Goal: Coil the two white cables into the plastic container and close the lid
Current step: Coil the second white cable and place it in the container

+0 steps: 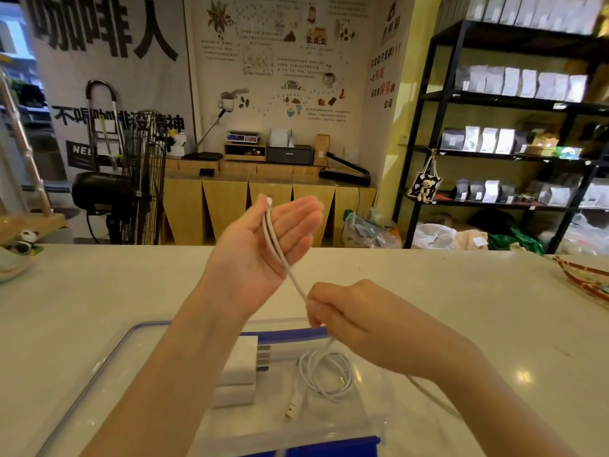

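Slippage risk: open left hand [263,240] merely cradles the cable [276,243] loops; right hand [342,306] pinches its trailing length, so slack may unwind.

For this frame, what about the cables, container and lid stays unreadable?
Head view only:
- The cable being wound: its run beyond the right hand is hidden behind that hand and forearm.
- Container: near wall cut off by the bottom edge.
- Lid: partly covered by the left forearm.
- Left hand: how many loops it carries is too blurred to count.

Left hand [263,239] palm-up, cable [280,255] across; right hand [342,308] pinching it.
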Tool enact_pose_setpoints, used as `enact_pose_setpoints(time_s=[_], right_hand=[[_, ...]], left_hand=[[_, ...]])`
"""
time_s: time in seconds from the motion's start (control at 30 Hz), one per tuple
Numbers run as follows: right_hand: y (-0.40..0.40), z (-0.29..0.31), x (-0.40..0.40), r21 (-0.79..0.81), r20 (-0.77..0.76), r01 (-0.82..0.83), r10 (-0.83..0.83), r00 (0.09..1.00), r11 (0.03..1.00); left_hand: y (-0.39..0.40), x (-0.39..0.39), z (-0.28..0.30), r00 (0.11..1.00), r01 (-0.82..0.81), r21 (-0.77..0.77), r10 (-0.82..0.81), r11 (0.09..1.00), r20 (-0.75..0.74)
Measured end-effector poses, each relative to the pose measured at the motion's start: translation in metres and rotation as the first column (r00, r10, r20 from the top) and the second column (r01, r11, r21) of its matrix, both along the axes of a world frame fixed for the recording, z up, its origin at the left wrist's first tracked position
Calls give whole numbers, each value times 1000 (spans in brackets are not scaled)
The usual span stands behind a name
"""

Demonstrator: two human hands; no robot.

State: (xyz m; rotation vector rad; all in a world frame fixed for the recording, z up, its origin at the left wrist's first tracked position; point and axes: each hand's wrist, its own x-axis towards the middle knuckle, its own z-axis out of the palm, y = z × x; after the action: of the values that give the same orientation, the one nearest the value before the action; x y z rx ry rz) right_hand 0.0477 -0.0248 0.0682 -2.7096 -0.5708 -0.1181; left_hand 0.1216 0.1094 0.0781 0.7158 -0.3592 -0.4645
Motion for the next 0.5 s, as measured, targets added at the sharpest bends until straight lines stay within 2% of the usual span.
enact_pose_setpoints(time_s=[0.07,0.2,0.3,0.37,0.4,0.5], right_hand=[[-7,2,5,24,-10,29,-29,1000,999],[-25,7,9,124,-142,66,-48,989,990],[-42,13,8,191,-241,93,-46,970,977],[-53,16,10,240,-209,93,-42,977,966],[-56,16,11,266,-172,90,-45,984,960],[-59,15,12,334,-50,69,-56,997,940]], left_hand=[[3,-2,3,997,74,-48,-74,996,12],[1,-10,3,964,235,12,-234,972,125],[0,-18,7,862,464,37,-461,885,209],[-3,-26,8,786,556,96,-560,825,261],[-5,-31,8,777,531,187,-563,826,280],[-13,-42,6,801,292,510,-498,809,332]])
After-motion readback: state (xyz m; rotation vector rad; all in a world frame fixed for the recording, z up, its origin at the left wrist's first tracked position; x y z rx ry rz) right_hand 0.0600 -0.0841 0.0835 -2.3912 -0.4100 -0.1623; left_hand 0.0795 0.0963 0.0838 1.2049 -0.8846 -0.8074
